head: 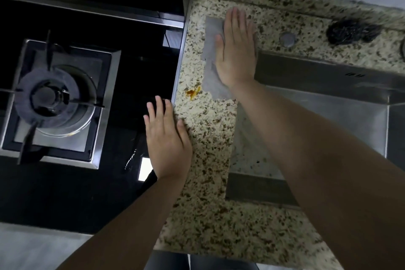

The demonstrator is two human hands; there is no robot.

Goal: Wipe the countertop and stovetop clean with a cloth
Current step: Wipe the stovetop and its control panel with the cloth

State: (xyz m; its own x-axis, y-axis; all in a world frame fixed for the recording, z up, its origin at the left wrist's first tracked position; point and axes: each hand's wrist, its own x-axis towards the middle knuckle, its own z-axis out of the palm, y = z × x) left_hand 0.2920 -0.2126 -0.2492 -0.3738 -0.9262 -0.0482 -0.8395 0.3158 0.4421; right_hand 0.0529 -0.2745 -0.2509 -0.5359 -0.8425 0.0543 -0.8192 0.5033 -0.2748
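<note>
A grey cloth (pixel 212 50) lies flat on the speckled granite countertop (pixel 208 138), between the stove and the sink. My right hand (pixel 236 50) presses on it with straight fingers, covering its right half. Just left of the cloth's near corner is an orange-brown stain (pixel 192 92) on the granite. My left hand (pixel 166 138) rests flat with straight fingers across the edge where the black glass stovetop (pixel 135 85) meets the countertop. It holds nothing.
A gas burner (pixel 54 101) with its metal grate sits at the left of the stovetop. A steel sink (pixel 328 116) lies to the right, under my right forearm. A dark scouring pad (pixel 352 30) and a round metal cap (pixel 287 38) sit behind the sink.
</note>
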